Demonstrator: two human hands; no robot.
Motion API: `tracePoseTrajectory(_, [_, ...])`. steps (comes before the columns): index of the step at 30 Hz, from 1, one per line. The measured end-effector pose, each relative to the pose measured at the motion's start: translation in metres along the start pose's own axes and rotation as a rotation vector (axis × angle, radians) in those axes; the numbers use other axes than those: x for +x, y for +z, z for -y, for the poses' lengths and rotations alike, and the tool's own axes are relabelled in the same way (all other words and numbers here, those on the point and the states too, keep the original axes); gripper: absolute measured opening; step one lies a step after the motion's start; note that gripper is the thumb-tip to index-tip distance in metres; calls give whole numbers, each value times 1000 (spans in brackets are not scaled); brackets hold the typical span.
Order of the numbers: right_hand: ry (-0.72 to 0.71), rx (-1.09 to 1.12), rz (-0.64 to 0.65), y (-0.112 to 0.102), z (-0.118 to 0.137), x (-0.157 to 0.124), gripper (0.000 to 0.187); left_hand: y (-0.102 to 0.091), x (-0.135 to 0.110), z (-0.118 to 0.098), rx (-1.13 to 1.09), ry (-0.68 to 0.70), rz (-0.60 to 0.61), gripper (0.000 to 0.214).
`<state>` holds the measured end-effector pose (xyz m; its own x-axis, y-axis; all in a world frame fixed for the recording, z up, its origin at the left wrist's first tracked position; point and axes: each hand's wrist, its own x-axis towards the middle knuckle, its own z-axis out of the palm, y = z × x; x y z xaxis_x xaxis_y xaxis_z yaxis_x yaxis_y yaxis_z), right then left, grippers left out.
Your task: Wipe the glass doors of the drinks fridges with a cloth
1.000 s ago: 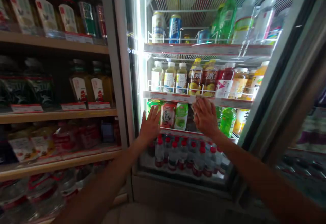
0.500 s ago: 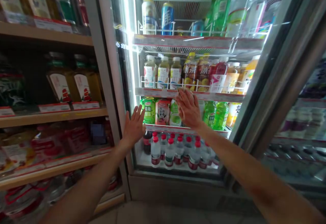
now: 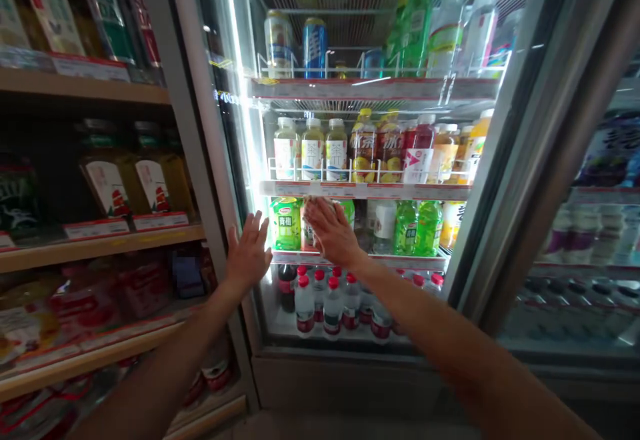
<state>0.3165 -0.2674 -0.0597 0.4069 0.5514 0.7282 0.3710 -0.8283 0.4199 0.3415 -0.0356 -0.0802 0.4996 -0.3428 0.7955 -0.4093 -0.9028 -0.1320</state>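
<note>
My right hand (image 3: 331,232) lies flat against the glass door (image 3: 370,227) of a drinks fridge, fingers close together. A bit of pale, crumpled cloth (image 3: 311,201) peeks out at its fingertips; most of it is hidden under the hand. Behind the glass there, a red-labelled bottle (image 3: 308,237) is partly covered. My left hand (image 3: 249,253) is held up with fingers spread at the left edge of the door, holding nothing. I cannot tell whether it touches the glass. Close to its fingers, behind the glass, stands a green bottle (image 3: 287,225).
Fridge racks hold cans (image 3: 315,47), iced-tea bottles (image 3: 364,145) and red-capped water bottles (image 3: 333,307). A thick metal door frame (image 3: 545,140) runs down the right side. On the left, wooden shelves (image 3: 100,247) carry bottles and packs, with price labels along their edges.
My right hand has slid left and slightly down across the glass, from the middle rack edge to the red-labelled bottle. My left hand stays by the left edge. The view has shifted slightly.
</note>
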Motion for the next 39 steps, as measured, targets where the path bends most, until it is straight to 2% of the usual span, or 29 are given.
tracePoseTrajectory(3, [-215,70,95,18,26,-21,56,1,-6,6,23,11,5,69])
tracePoseTrajectory(5, [-313,111,134,27,35,-27,54,0,-8,9,46,23,14,69])
tracePoseTrajectory(7, [-288,126,132,27,32,-11,57,-2,-7,12,73,20,27,68])
tracePoseTrajectory(10, [-138,121,49,21,24,29,61,-6,-2,15,99,-4,38,64])
tracePoseTrajectory(12, [-95,125,10,21,27,42,60,-9,0,16,99,-10,36,63])
tracePoseTrajectory(13, [-126,132,15,23,31,41,60,-10,0,17,98,-10,32,64])
tracePoseTrajectory(16, [-342,151,110,31,46,22,55,-14,-2,21,99,7,24,64])
tracePoseTrajectory(18, [-402,152,146,31,45,18,51,-16,-2,24,105,14,23,64])
tracePoseTrajectory(24, [-96,70,6,0,7,62,59,-21,7,23,97,-5,14,66])
tracePoseTrajectory(26, [-118,45,-18,-1,6,49,60,-20,9,19,88,6,3,67])
tracePoseTrajectory(29, [-301,7,8,5,6,6,56,-20,11,12,83,38,-1,68])
tracePoseTrajectory(31, [-341,-34,11,3,-6,-12,54,-21,13,6,82,62,-4,68])
tracePoseTrajectory(33, [-245,-65,-13,-8,-28,-10,56,-22,19,-2,79,83,-10,67])
tracePoseTrajectory(37, [62,-145,-128,-34,-64,-1,55,-22,32,-24,62,125,-39,65])
tracePoseTrajectory(39, [48,-182,-135,-39,-65,-20,51,-22,37,-36,50,164,-53,65])
